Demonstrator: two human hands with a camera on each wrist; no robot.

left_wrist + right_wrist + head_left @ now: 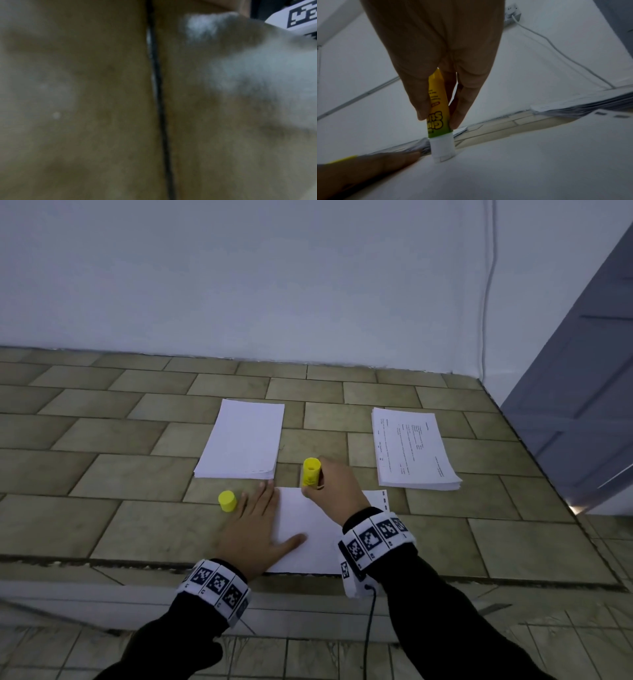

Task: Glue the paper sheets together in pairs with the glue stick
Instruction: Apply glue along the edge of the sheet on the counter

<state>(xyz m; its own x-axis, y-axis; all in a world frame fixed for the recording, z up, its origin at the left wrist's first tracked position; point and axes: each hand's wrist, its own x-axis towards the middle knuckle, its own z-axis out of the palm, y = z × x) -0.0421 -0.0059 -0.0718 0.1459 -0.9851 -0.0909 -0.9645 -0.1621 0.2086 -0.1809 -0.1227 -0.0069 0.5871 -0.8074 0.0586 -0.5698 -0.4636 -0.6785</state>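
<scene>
A white sheet (pixel 308 539) lies on the tiled ledge near its front edge. My left hand (pixel 255 525) lies flat on the sheet's left edge, fingers straight, pressing it down. My right hand (pixel 334 487) grips the yellow glue stick (pixel 311 472) upright, its white tip (pixel 442 150) touching the sheet's far left corner. In the right wrist view the fingers (pixel 421 94) wrap the yellow glue stick (pixel 439 105). The yellow cap (pixel 227 501) stands on the tiles just left of my left hand. The left wrist view is blurred and shows only tile.
A stack of blank sheets (pixel 241 440) lies behind the cap. A stack of printed sheets (pixel 412 450) lies at the back right. A white wall with a cable (pixel 488 285) rises behind; a grey door (pixel 582 392) stands at right. The ledge edge (pixel 102 563) runs below my wrists.
</scene>
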